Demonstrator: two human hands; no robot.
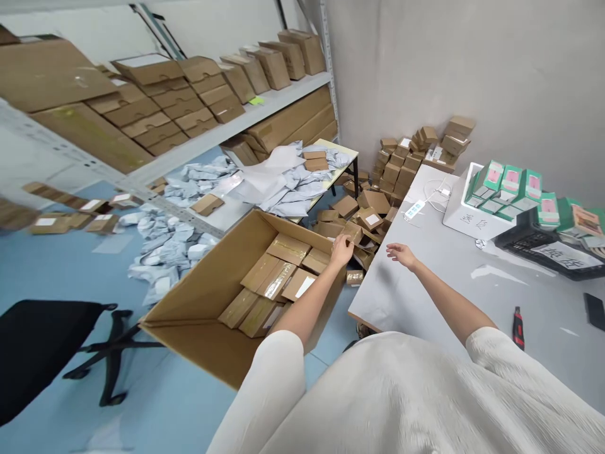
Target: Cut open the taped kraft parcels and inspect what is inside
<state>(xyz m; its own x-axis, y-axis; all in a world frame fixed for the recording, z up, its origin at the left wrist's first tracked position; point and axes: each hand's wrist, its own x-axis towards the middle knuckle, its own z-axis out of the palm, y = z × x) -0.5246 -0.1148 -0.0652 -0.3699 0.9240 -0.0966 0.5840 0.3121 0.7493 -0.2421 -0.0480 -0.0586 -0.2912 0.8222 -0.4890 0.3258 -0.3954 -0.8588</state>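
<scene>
My left hand (343,250) reaches over the right edge of a large open cardboard box (189,284) and grips a small brown carton (352,232) by its near end. Inside the large box lie several taped brown cartons (269,275), some with white labels. My right hand (401,253) hovers above the left edge of the grey table (425,302), fingers apart, holding nothing. A heap of small cartons (373,202) lies on the floor beyond both hands.
Shelves (283,91) with boxes stand at the left, grey bags (165,246) on the floor below. A black chair (47,347) is at lower left. The table bears a white bin (454,214), a black crate (558,252), a red cutter (518,329) and a phone (594,311).
</scene>
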